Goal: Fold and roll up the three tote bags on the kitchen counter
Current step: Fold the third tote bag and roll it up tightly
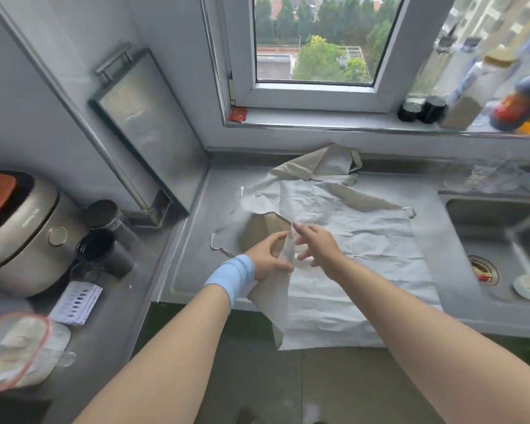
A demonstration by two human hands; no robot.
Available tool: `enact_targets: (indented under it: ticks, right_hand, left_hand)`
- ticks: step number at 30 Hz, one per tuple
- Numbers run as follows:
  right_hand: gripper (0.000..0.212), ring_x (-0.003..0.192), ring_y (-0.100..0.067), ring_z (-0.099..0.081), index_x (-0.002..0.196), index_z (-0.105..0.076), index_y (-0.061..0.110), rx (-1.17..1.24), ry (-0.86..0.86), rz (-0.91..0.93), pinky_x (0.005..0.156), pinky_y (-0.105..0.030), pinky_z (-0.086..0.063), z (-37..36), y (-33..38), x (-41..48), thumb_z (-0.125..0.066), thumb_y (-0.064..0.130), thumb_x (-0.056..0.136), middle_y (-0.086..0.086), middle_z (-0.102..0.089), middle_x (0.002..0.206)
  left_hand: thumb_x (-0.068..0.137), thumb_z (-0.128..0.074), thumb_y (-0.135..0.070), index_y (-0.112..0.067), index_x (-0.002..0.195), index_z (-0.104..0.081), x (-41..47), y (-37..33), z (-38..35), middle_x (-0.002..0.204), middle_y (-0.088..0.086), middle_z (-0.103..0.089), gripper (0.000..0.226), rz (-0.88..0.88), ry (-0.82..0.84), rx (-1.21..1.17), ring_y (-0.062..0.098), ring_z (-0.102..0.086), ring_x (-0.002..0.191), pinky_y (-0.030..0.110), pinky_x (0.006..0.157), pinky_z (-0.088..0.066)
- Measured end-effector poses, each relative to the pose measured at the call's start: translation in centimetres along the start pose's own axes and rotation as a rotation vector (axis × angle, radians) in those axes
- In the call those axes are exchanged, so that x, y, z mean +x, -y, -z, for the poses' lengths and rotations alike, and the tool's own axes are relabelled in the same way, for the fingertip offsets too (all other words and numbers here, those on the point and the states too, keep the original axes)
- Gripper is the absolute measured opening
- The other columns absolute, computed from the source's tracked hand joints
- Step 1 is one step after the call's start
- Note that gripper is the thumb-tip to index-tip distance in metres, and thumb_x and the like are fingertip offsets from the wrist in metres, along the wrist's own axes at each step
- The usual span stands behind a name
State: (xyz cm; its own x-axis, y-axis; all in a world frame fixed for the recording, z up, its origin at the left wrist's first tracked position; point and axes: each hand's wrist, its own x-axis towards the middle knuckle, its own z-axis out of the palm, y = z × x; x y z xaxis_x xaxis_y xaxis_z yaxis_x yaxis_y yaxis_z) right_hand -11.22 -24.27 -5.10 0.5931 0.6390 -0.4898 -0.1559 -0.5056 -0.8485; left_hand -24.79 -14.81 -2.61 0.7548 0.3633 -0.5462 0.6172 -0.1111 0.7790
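My left hand (267, 256) pinches a raised fold of the tote bags (364, 240) at frame centre. My right hand (317, 244), fingers spread, holds nothing. The bags lie spread on the steel counter (196, 240), overhanging its lower edge. None is rolled; folding appears barely begun.

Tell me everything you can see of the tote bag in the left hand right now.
The tote bag is beige, creased woven-looking cloth, partly folded lengthwise into a raised ridge. The left hand grips that ridge, fingers curled round it. Its near end hangs over the counter's front edge; its far part lies on the counter, overlapping a paler bag spread flat. A thin strap loops out leftward. The right hand, fingers spread, is beside the ridge; contact unclear.
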Motion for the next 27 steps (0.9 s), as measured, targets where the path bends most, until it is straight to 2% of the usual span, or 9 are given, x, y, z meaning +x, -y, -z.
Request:
enact_targets:
  ticks: [2,4,7,10,13,16,21,24,27]
  right_hand:
    - [0.048,0.072,-0.018,-0.063,0.108,-0.059,0.025,-0.077,-0.031,-0.020,0.055,-0.027,-0.039,1.6,0.8,0.0,-0.065,0.063,0.080,0.003,-0.064,0.098]
    - [0.039,0.080,-0.020,-0.066,0.097,-0.059,0.023,-0.269,-0.090,-0.023,0.054,-0.030,-0.047,3.3,0.5,-0.2,-0.072,0.052,0.075,0.001,-0.067,0.092]
    - [0.015,0.065,-0.023,-0.070,0.087,-0.065,0.017,-0.596,-0.137,-0.080,0.056,-0.035,-0.060,6.4,-1.7,-0.5,-0.055,0.024,0.077,-0.004,-0.072,0.072]
    - [0.023,0.054,-0.019,-0.070,0.084,-0.067,0.010,-0.707,-0.145,-0.209,0.059,-0.032,-0.059,8.8,-5.3,-0.3,-0.044,0.013,0.083,-0.005,-0.071,0.057]
    - [0.020,0.088,-0.025,-0.070,0.095,-0.061,0.008,-0.864,-0.159,-0.235,0.067,-0.028,-0.048,10.2,-7.6,0.0,-0.046,0.009,0.082,-0.011,-0.073,0.096]
    - [0.056,0.119,-0.032,-0.051,0.140,-0.033,0.013,-0.956,-0.199,-0.086,0.088,-0.038,-0.045,10.3,-7.4,0.6,-0.048,0.010,0.086,-0.012,-0.049,0.133]
    - [0.058,0.133,-0.030,-0.037,0.146,-0.034,0.021,-1.097,-0.041,0.255,0.105,-0.041,-0.036,10.0,-4.6,3.0,-0.047,0.015,0.090,-0.007,-0.033,0.148]
    - [0.053,0.135,-0.026,-0.037,0.144,-0.041,0.024,-1.103,0.043,0.266,0.108,-0.040,-0.032,9.8,-3.2,5.0,-0.047,0.018,0.091,-0.002,-0.037,0.148]
    - [0.046,0.132,-0.026,-0.041,0.137,-0.049,0.025,-1.025,0.001,0.251,0.107,-0.040,-0.034,9.9,-1.6,7.7,-0.048,0.020,0.092,-0.002,-0.045,0.143]
  left_hand:
    - [0.081,-0.074,-0.021,-0.037,0.144,-0.035,0.3,-2.1,-2.6,0.118,0.007,-0.055,0.076,-0.022,0.083,0.207,0.020,-0.055,0.103,0.028,0.087,-0.047]
    - [0.082,-0.074,-0.024,-0.038,0.145,-0.035,0.7,-3.4,-5.2,0.112,0.005,-0.057,0.075,-0.007,0.167,0.325,0.020,-0.056,0.098,0.028,0.089,-0.046]
    - [0.085,-0.071,-0.024,-0.040,0.148,-0.030,1.6,-3.7,-8.3,0.109,0.002,-0.063,0.077,0.099,0.313,0.354,0.021,-0.060,0.093,0.032,0.090,-0.048]
    - [0.088,-0.065,-0.021,-0.033,0.145,-0.036,2.2,-2.9,-9.4,0.116,0.004,-0.065,0.065,0.208,0.315,0.329,0.023,-0.066,0.099,0.030,0.087,-0.046]
    - [0.087,-0.062,-0.024,-0.029,0.137,-0.049,2.9,-2.1,-8.7,0.115,0.002,-0.065,0.051,0.216,0.149,0.397,0.019,-0.067,0.089,0.026,0.086,-0.049]
    - [0.088,-0.057,-0.023,-0.029,0.131,-0.055,3.7,-2.1,-7.1,0.121,0.002,-0.064,0.043,0.224,0.019,0.428,0.020,-0.066,0.100,0.030,0.096,-0.050]
    - [0.088,-0.049,-0.020,-0.031,0.122,-0.061,5.6,-4.1,-4.6,0.120,-0.003,-0.064,0.038,0.165,-0.150,0.506,0.021,-0.060,0.108,0.027,0.097,-0.046]
    - [0.087,-0.047,-0.019,-0.032,0.120,-0.063,7.4,-5.2,-3.2,0.118,-0.003,-0.066,0.038,0.128,-0.200,0.517,0.021,-0.061,0.105,0.030,0.097,-0.047]
    - [0.088,-0.045,-0.019,-0.032,0.119,-0.063,10.4,-6.0,-1.3,0.121,-0.002,-0.064,0.039,0.108,-0.254,0.528,0.023,-0.062,0.105,0.029,0.095,-0.048]
